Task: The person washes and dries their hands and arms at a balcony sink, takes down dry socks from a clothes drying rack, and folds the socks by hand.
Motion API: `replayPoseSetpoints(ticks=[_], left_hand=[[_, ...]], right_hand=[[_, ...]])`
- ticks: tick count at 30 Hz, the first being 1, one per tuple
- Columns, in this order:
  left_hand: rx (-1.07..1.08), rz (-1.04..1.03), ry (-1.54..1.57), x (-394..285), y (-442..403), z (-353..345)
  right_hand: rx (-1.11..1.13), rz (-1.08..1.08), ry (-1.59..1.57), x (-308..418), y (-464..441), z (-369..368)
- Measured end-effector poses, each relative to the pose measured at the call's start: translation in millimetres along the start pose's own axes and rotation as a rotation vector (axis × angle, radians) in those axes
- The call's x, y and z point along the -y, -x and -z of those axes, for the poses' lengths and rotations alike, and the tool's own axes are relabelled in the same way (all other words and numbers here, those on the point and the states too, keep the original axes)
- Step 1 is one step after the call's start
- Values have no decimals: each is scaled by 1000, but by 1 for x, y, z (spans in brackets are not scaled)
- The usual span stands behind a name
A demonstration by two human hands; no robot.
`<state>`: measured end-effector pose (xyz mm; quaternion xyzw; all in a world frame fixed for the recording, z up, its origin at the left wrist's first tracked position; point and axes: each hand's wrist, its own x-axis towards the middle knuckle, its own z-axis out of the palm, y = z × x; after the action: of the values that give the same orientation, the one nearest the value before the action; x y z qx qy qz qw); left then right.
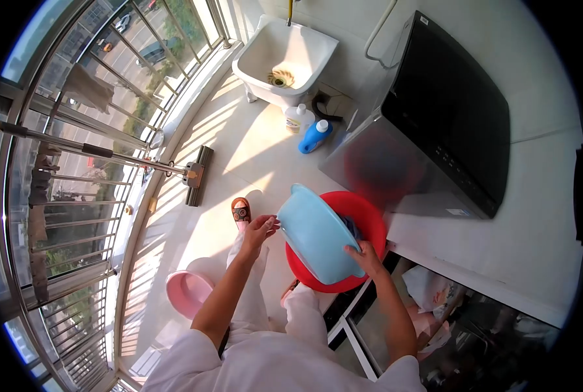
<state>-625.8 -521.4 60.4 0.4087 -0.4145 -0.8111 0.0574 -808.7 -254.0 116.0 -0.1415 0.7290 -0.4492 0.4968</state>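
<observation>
From my station I look down on a narrow balcony, its pale tiled floor crossed by bright sunlight and barred shadow. Along the left I have metal-railed windows above a curved white sill, with a road and greenery outside. Ahead I see a white mop sink near a white wall; to its right stands a dark-lidded top-loading washing machine. At lower right I make out dark glass.

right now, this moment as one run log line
right hand: holds blue basin | left hand: at its rim | blue basin: tilted over red basin | pink basin: on floor
</observation>
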Motion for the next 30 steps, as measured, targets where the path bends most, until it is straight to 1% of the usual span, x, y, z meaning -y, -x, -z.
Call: replayPoseSetpoints(ticks=[2,3,4,6,7,8,10,11,12,14,15,17,18,21,24,25,26,30], left_hand=[[-15,-31,-20,-64,-16,18],[-28,-58,-27,-95,-24,23],[-1,-55,-9,-127,-45,31],[22,8,20,-176,-68,61],[69,29,7,-203,-87,71],[53,77,8,-235,-100,83],[31,116,-25,-275,-142,104],[33,143,-25,-298,-159,112],[21,111,-5,-319,-170,111],[-53,126,-186,-342,-215,115],[-66,138,-145,-342,-241,122],[-97,163,-66,-334,-298,139],[-126,152,-70,-340,-316,138],[-194,115,-107,-352,-369,126],[-278,82,-109,-350,-431,123],[-269,98,-107,-356,-448,119],[-324,123,-118,-349,-472,121],[-310,85,21,-349,-540,131]], right_hand=[[-59,141,265,72,-30,-35],[-83,265,307,101,-50,-51],[-105,340,416,130,-78,-61],[-115,439,609,174,-121,-91],[-154,593,646,201,-145,-101],[-117,602,694,227,-169,-112],[-51,618,801,269,-213,-125],[-79,669,860,274,-242,-133],[-80,702,898,283,-265,-137],[-79,767,973,300,-302,-142],[-63,727,1066,298,-323,-142],[33,650,1067,313,-348,-137],[83,614,1059,322,-362,-133],[-30,561,859,353,-399,-101],[-222,572,654,377,-474,-41],[-309,613,661,391,-505,-18],[-395,637,660,402,-532,1],[-622,855,611,486,-629,65]])
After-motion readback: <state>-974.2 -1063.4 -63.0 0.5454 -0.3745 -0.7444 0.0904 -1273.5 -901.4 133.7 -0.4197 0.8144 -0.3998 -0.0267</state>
